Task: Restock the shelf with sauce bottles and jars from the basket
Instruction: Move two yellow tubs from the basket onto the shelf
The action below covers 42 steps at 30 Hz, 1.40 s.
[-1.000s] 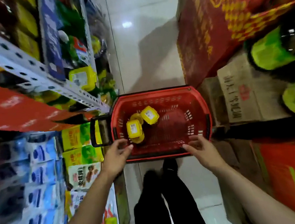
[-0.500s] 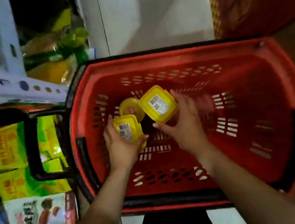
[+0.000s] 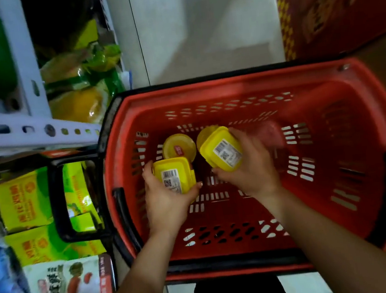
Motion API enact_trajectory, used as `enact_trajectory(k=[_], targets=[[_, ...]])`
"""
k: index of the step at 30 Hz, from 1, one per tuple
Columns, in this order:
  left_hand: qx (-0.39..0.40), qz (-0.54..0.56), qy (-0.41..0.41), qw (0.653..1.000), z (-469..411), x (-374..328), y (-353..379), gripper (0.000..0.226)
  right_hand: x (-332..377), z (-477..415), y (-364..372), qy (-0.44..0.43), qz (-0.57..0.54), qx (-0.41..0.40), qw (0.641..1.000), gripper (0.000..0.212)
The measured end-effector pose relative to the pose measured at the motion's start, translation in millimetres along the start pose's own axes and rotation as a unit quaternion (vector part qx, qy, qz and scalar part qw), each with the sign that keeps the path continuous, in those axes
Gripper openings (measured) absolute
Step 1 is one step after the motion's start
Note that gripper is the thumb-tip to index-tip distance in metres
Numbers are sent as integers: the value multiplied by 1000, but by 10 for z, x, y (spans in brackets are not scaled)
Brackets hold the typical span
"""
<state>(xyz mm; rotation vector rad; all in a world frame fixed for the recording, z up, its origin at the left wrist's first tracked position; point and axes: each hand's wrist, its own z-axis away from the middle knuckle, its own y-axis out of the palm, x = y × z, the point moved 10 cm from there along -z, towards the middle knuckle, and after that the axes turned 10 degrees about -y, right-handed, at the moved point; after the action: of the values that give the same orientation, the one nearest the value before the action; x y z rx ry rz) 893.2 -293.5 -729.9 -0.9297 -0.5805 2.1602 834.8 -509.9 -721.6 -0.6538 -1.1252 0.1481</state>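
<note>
Fingers of each hand clasp a yellow barcoded tub inside the red basket [image 3: 325, 86]: left hand [image 3: 166, 198] on the left tub [image 3: 173, 175], right hand [image 3: 250, 163] on the right tub [image 3: 222, 152].

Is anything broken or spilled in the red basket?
Nothing looks broken or spilled. The left hand holds one yellow jar and the right hand holds another jar, both tilted with barcode labels up. A third jar sits in the red basket, lid on.
</note>
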Motion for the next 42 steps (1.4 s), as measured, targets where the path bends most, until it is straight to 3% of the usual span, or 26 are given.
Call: enact_trajectory(k=[11,16,22,28,33,42], targets=[[61,-6,97,993,1386,-1320,-1184,99,1052,973,-1660,80,-122,-115,983,66],[100,17,163,981,2349,-2114,-1917,103,1970,1654,-2768,48,-163,-157,973,71],[163,0,287,944,3461,-2964,-2295,98,2807,2524,-3946,3,-119,-202,972,69],[302,-57,413,857,4491,-3676,-2153,96,3333,3697,-4659,16,-104,-318,942,68],[391,-148,526,741,5624,-3935,-1776,105,3556,4954,-4830,59,-61,-441,894,65],[526,-285,621,507,7816,-2936,-1067,99,3607,7339,-4443,182,-20,-600,778,71]])
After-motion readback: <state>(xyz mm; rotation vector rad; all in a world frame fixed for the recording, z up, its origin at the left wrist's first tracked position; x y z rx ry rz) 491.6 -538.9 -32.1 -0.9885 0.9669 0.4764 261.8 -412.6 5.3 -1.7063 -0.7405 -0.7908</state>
